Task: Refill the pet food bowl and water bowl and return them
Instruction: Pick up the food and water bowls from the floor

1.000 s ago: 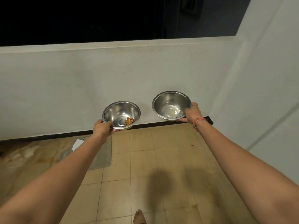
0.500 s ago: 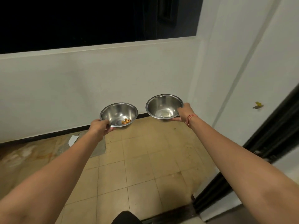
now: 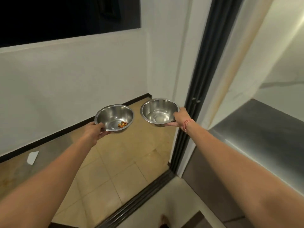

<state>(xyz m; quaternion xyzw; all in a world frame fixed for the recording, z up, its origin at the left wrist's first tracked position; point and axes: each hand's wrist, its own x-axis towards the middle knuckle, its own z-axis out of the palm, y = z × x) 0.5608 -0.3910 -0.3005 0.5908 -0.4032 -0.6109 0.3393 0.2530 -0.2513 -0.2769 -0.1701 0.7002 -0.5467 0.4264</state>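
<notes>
Left hand [image 3: 94,131] pinches the rim of the food bowl [image 3: 114,118] (few kibbles left), right hand [image 3: 180,117] clamps the water bowl [image 3: 159,112], both held out in the air. One-sided grips, so either could tip or clip the door frame [image 3: 199,83]

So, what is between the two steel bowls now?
Nothing: between food bowl and water bowl, the head view shows only a gap with tiled floor below.
</notes>
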